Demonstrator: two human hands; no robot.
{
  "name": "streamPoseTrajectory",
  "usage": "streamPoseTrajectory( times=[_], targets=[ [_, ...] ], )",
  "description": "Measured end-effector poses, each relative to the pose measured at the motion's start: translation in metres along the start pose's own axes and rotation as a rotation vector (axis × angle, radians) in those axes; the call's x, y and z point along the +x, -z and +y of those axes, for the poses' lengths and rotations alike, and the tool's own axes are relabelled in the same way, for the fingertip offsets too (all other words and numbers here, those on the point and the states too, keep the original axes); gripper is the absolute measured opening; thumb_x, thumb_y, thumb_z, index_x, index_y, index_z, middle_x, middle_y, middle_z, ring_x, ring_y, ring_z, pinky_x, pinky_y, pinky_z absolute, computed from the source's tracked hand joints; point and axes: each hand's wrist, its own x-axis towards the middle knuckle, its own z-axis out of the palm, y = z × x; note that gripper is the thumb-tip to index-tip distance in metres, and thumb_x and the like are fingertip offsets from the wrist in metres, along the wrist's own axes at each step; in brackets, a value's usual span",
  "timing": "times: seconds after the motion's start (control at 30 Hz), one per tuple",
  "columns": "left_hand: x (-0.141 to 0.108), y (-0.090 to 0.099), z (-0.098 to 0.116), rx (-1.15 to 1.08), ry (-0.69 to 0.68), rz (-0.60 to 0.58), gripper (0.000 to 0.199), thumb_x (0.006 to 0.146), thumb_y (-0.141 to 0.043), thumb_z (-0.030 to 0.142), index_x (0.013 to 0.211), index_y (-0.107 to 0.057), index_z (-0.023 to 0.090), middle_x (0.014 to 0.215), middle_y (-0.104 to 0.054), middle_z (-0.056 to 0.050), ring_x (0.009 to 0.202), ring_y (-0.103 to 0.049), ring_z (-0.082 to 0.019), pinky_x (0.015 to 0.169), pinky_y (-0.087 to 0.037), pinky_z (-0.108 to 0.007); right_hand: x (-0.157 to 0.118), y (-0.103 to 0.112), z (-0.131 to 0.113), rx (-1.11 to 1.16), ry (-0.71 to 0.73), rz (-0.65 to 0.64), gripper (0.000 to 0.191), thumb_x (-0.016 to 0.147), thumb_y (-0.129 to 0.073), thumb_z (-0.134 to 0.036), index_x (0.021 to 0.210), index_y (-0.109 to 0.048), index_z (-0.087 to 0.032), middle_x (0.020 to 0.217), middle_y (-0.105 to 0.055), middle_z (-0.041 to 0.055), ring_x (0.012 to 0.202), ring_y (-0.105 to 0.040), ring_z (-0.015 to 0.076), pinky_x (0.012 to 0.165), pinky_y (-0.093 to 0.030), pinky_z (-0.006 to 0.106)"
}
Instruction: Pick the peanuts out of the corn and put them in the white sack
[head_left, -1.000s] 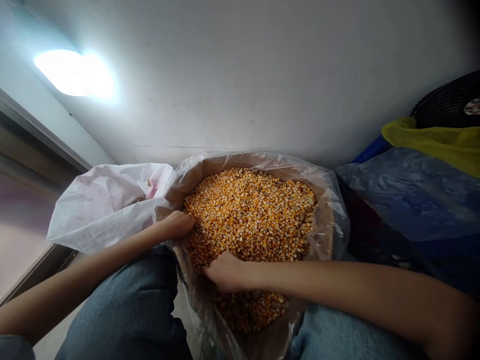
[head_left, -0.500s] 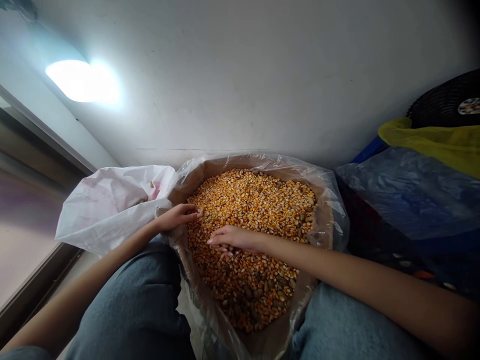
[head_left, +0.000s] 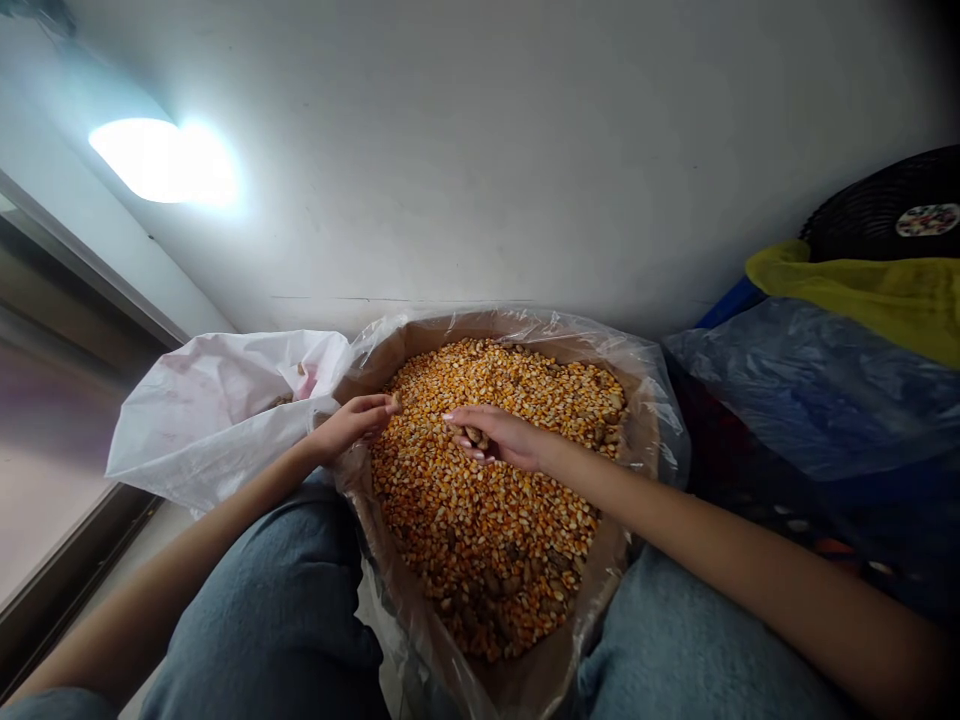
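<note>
Cradling brown pods (head_left: 476,436), long axes unclear, right fingers (head_left: 480,412) curl half-closed; left fingers' (head_left: 370,403) grip unclear.

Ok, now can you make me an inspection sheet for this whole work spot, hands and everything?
Surface: no table in view; work is over an open, plastic-lined container.
Job's things: corn kernels heaped inside; brown pieces, perhaps unshelled peanuts, in the right hand and among the corn kernels.
Clutter: white bag beside the container at picture left; clear plastic sheet and yellow cloth at picture right.
Hands: right curled around brown pieces; left hand near the container's left rim, seemingly pinching something too small to identify.
Cables: nothing clearly seen.
Surroundings: pale wall behind, bright light upper left, black fan-like grille at the right edge.
</note>
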Motion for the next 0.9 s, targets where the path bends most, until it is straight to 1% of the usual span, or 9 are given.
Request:
streamPoseTrajectory(
  times=[0.1,0.2,0.3,0.43,0.53,0.6,0.73,0.83,0.9],
  targets=[
    [0.001,0.002,-0.002,-0.386,0.042,-0.023,0.026,0.078,-0.039,0.031,0.057,-0.039,0.015,0.046,-0.025,0.006,0.039,-0.024,-0.004,0.037,-0.024,-0.018,-0.001,0.007,-0.006,0.140,-0.013,-0.006,0.021,0.071,-0.048,-0.031,0.059,-0.042,-0.015,0.050,-0.042,-0.0050,0.037,-0.035,0.0036,0.032,-0.020,0.016],
    [0.000,0.004,0.003,-0.613,0.049,-0.060,0.015,0.074,-0.037,0.026,0.067,-0.047,0.015,0.044,-0.027,0.005,0.037,-0.026,-0.006,0.035,-0.025,-0.018,-0.003,0.013,-0.010,0.233,-0.003,-0.008,0.018,0.070,-0.044,-0.030,0.063,-0.047,-0.014,0.054,-0.046,-0.0025,0.039,-0.038,0.0046,0.031,-0.020,0.016],
    [0.000,0.005,0.006,-0.678,0.023,-0.062,0.017,0.072,-0.039,0.030,0.075,-0.049,0.017,0.045,-0.031,0.004,0.038,-0.030,-0.008,0.034,-0.025,-0.018,-0.005,0.015,-0.012,0.245,0.013,0.021,0.018,0.069,-0.043,-0.032,0.072,-0.051,-0.015,0.062,-0.052,-0.0004,0.044,-0.044,0.0067,0.031,-0.020,0.015],
    [0.004,0.006,0.000,-0.584,0.064,0.021,0.034,0.075,-0.038,0.046,0.060,-0.045,0.016,0.044,-0.029,0.005,0.036,-0.027,-0.006,0.033,-0.021,-0.017,-0.004,0.013,-0.008,0.085,-0.004,0.051,0.031,0.070,-0.047,-0.047,0.067,-0.048,-0.016,0.059,-0.049,-0.0019,0.038,-0.038,0.0041,0.030,-0.015,0.015],
    [0.009,0.005,-0.008,-0.412,0.122,0.113,0.039,0.075,-0.042,0.045,0.050,-0.036,0.016,0.043,-0.028,0.005,0.035,-0.024,-0.005,0.032,-0.018,-0.017,-0.002,0.012,-0.001,-0.267,-0.048,0.057,0.035,0.067,-0.051,-0.049,0.062,-0.047,-0.015,0.053,-0.045,-0.0041,0.035,-0.032,0.0029,0.032,-0.018,0.016],
    [0.011,0.004,-0.012,-0.310,0.157,0.171,0.035,0.073,-0.046,0.042,0.052,-0.038,0.015,0.046,-0.031,0.005,0.037,-0.025,-0.004,0.033,-0.018,-0.017,-0.002,0.009,0.003,-0.627,-0.030,0.016,0.031,0.066,-0.054,-0.046,0.066,-0.051,-0.015,0.056,-0.050,-0.0028,0.040,-0.039,0.0048,0.038,-0.027,0.018],
    [0.012,0.000,-0.014,-0.107,0.177,0.217,0.023,0.065,-0.056,0.036,0.063,-0.050,0.014,0.055,-0.041,0.004,0.042,-0.030,-0.003,0.036,-0.017,-0.016,-0.004,-0.006,0.012,-1.340,0.133,-0.231,0.018,0.067,-0.055,-0.033,0.078,-0.061,-0.020,0.076,-0.062,0.0006,0.067,-0.054,0.0130,0.057,-0.037,0.023],
    [0.016,0.000,-0.015,0.087,0.213,0.239,0.023,0.065,-0.054,0.035,0.077,-0.058,0.015,0.061,-0.050,0.003,0.044,-0.034,-0.005,0.037,-0.020,-0.017,-0.003,-0.020,0.027,-1.662,0.176,-0.400,0.020,0.070,-0.051,-0.030,0.086,-0.061,-0.025,0.080,-0.065,0.0002,0.070,-0.057,0.0158,0.054,-0.037,0.024],
    [0.024,0.002,-0.015,0.280,0.216,0.278,0.025,0.067,-0.050,0.032,0.084,-0.061,0.016,0.067,-0.056,0.000,0.049,-0.042,-0.008,0.040,-0.027,-0.019,0.000,-0.027,0.039,-1.843,0.200,-0.475,0.021,0.069,-0.053,-0.028,0.087,-0.061,-0.023,0.078,-0.066,0.0027,0.067,-0.059,0.0169,0.050,-0.036,0.024]
  ],
)
